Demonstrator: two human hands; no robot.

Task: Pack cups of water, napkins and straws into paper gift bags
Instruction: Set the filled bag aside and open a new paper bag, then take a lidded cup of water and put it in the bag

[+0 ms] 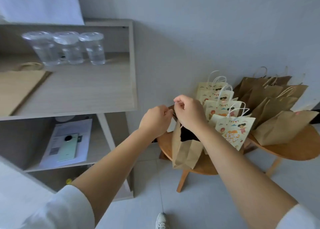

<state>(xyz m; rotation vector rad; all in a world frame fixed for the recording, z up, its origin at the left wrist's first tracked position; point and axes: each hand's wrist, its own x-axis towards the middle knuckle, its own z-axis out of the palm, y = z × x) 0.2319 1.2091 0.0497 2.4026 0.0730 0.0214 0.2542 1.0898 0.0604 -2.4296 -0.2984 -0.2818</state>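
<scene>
Grip: left hand (155, 120) and right hand (189, 112) are pinched on the handles of 1 brown paper bag (185, 152), held upright on the round worktop (165, 146), seemingly for closing; 3 water cups (69, 46) are shelved well left of it.

A pale grey wall (207, 29) rises behind a light wood shelf unit (133, 64) on the left; two round wooden stools (294, 150) stand on the white tiled floor (199, 202)
</scene>
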